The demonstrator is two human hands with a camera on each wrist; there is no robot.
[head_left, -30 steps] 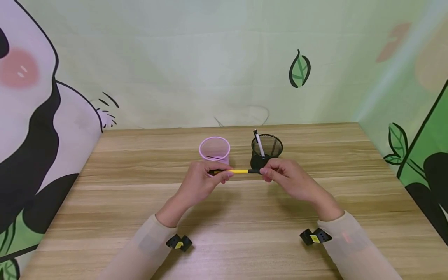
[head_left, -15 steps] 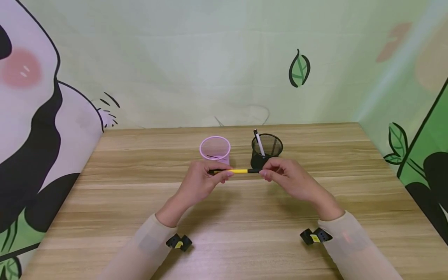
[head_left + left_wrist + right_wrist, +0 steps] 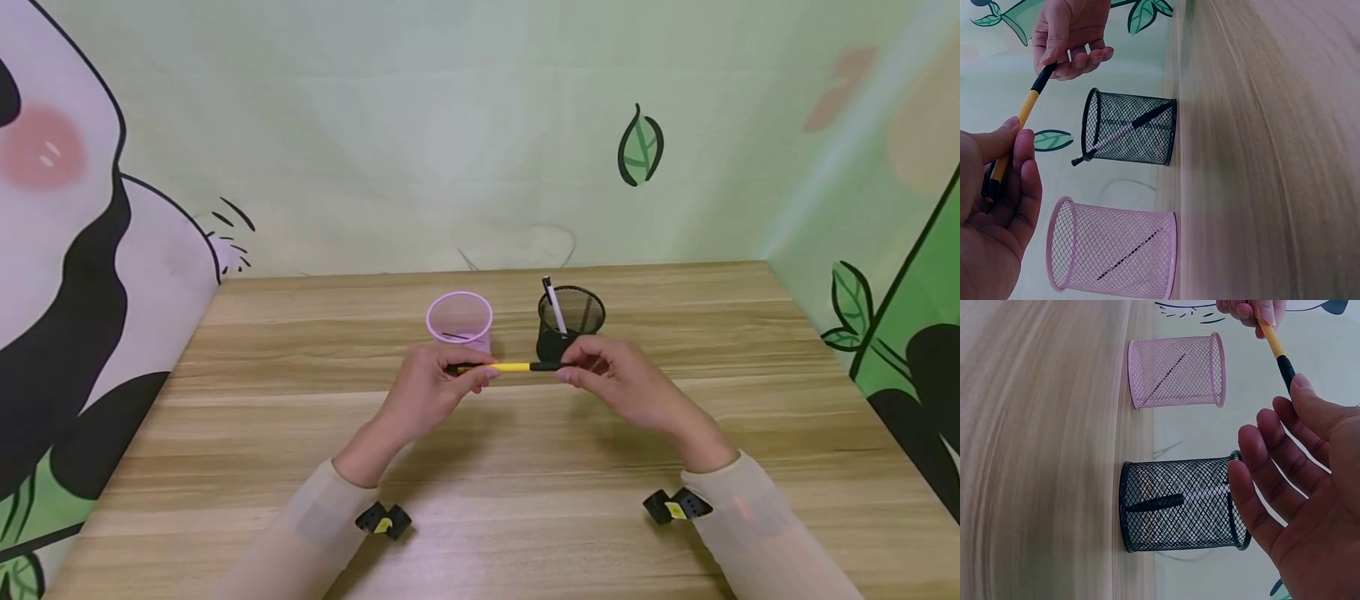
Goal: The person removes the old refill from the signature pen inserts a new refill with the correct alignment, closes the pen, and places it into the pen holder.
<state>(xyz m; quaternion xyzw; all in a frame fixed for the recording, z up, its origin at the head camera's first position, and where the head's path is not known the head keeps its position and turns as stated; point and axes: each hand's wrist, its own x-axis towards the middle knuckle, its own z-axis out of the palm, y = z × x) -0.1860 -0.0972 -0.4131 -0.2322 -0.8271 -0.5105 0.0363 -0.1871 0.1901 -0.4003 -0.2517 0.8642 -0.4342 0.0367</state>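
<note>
A yellow pen with black ends [image 3: 513, 367] is held level between both hands, above the table. My left hand [image 3: 431, 383] grips its left part between thumb and fingers; a black clip shows there in the left wrist view. My right hand [image 3: 630, 387] pinches the black right end with thumb and index finger, its other fingers spread loosely in the right wrist view. Just beyond the hands stand a pink mesh pen holder [image 3: 482, 345] and a black mesh pen holder [image 3: 551, 346]. A white and black pen [image 3: 556, 307] leans inside the black one.
Inside the pink holder lies a thin dark stick [image 3: 1129, 255], slanted. Both holders stand on the wood-grain table [image 3: 510, 500], towards its back edge. Behind it hangs a pale green printed backdrop [image 3: 360, 167] with a panda and leaves.
Slightly more of the pen's black right end shows at my right fingertips. The left hand, pen and holders stay practically in place.
</note>
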